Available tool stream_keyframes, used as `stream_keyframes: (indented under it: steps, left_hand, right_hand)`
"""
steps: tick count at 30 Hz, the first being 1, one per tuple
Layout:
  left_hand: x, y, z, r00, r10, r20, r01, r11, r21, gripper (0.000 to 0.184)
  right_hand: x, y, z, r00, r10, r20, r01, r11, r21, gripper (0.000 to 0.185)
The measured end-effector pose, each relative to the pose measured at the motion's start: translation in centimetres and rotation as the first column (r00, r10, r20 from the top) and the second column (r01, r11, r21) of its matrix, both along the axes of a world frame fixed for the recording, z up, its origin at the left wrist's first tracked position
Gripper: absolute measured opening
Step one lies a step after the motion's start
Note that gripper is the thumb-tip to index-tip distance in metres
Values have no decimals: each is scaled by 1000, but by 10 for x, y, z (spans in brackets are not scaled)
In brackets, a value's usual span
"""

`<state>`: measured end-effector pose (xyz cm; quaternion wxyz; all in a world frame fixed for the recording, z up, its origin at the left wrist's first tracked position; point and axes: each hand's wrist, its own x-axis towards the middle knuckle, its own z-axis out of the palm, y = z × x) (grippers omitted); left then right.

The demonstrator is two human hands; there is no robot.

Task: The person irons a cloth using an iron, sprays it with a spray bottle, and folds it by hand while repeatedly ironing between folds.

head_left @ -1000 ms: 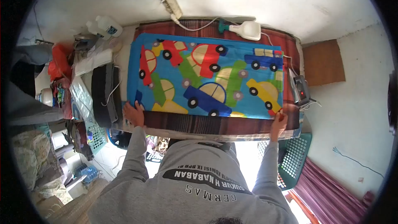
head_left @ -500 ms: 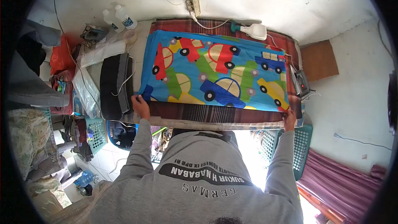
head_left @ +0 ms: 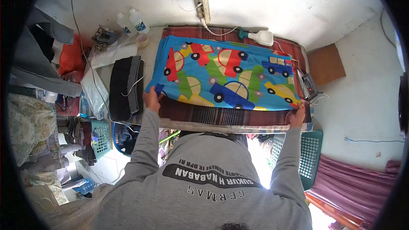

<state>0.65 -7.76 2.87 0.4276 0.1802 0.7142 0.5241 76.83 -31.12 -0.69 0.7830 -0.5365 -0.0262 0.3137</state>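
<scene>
A blue cloth with a colourful car print (head_left: 204, 74) lies folded in a wide rectangle on the dark red plaid pad. My left hand (head_left: 152, 100) grips its near left corner, fingers closed on the fabric and lifting it slightly. At the near right corner, my right hand (head_left: 299, 113) pinches the cloth's edge. Between the hands the front edge sags a little above the plaid pad (head_left: 187, 110). Just beyond the cloth's right end, the iron (head_left: 308, 86) rests on the pad.
A white spray bottle (head_left: 260, 38) lies along the back edge, below a power strip (head_left: 203, 9). To the left are folded dark fabric (head_left: 123, 87), a tape roll (head_left: 142, 41) and two white bottles (head_left: 137, 21). Green baskets (head_left: 313, 157) stand below the table's front.
My left hand has raised the near left corner and moved it slightly inward and away from me. The right hand keeps hold of its corner. The view has shifted slightly.
</scene>
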Motion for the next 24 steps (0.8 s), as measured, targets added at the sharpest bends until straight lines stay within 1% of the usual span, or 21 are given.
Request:
stream_keyframes:
  steps: [1, 2, 3, 4, 5, 6, 7, 8, 9, 10, 11, 12, 13, 14, 15, 17, 19, 20, 22, 23, 24]
  left_hand:
    - [-10, 8, 21, 987, -28, 158, 13, 995, 94, 28]
    - [-19, 16, 46, 949, -70, 308, 12, 982, 187, 23]
    - [-23, 26, 76, 957, -113, 266, 43, 966, 257, 20]
    - [-28, 36, 110, 963, -151, 222, 74, 944, 323, 16]
    - [-46, 53, 139, 930, -226, 292, 103, 918, 382, 14]
    - [-58, 65, 172, 885, -304, 352, 129, 887, 443, 12]
    - [-54, 59, 227, 915, -279, 291, 126, 883, 452, 9]
    - [-51, 54, 281, 941, -252, 228, 123, 879, 461, 6]
    - [-66, 63, 310, 922, -331, 200, 210, 863, 461, 6]
    - [-87, 76, 330, 898, -405, 172, 292, 841, 456, 7]
    - [-96, 83, 342, 898, -408, 168, 296, 840, 455, 7]
    - [-101, 90, 352, 867, -468, 172, 363, 829, 426, 7]
    - [-98, 99, 365, 833, -526, 173, 426, 808, 407, 7]
    - [-93, 110, 372, 834, -526, 167, 417, 799, 434, 7]
    - [-87, 110, 372, 845, -510, 161, 402, 805, 436, 8]
    - [-92, 125, 356, 857, -493, 152, 401, 822, 405, 10]
    - [-114, 176, 335, 852, -437, 290, 363, 890, 275, 12]
    - [-106, 174, 342, 854, -432, 291, 359, 893, 273, 12]
    - [-83, 170, 358, 942, -232, 242, 158, 943, 292, 14]
    - [-80, 164, 357, 942, -233, 240, 160, 945, 286, 14]
    - [-89, 159, 351, 937, -292, 192, 240, 937, 253, 14]
  right_hand:
    - [7, 8, 21, 989, 19, 149, -32, 996, 82, 18]
    - [21, 17, 51, 979, 60, 193, -80, 992, 94, 20]
    - [33, 26, 82, 967, 99, 236, -127, 986, 104, 22]
    - [13, 44, 146, 965, -21, 262, -9, 994, 113, 22]
    - [-14, 64, 218, 947, -140, 290, 109, 987, 119, 22]
    - [17, 64, 248, 924, -56, 379, 3, 990, 138, 23]
    - [48, 64, 277, 885, 19, 465, -102, 983, 152, 25]
    - [45, 67, 330, 892, -41, 450, -52, 980, 191, 22]
    - [42, 74, 370, 896, -100, 432, -2, 974, 228, 21]
    - [87, 89, 380, 927, 80, 367, -158, 970, 187, 17]
    - [108, 92, 387, 930, 166, 328, -232, 957, 173, 15]
    - [126, 94, 395, 924, 251, 288, -305, 939, 159, 13]
    - [111, 96, 416, 923, 172, 345, -234, 961, 148, 4]
    - [100, 110, 440, 906, 96, 412, -173, 973, 154, 6]
    - [118, 133, 440, 902, 103, 419, -185, 969, 161, 6]
    - [170, 168, 395, 940, 316, 133, -301, 946, -121, 7]
    - [155, 190, 387, 941, 310, 138, -296, 948, -113, 5]
    - [149, 197, 383, 944, 303, 129, -288, 949, -128, 4]
    - [134, 203, 386, 955, 277, 105, -255, 950, -183, 5]
    - [117, 196, 388, 950, 267, 160, -237, 954, -182, 7]
    - [103, 188, 399, 940, 259, 221, -222, 958, -181, 10]
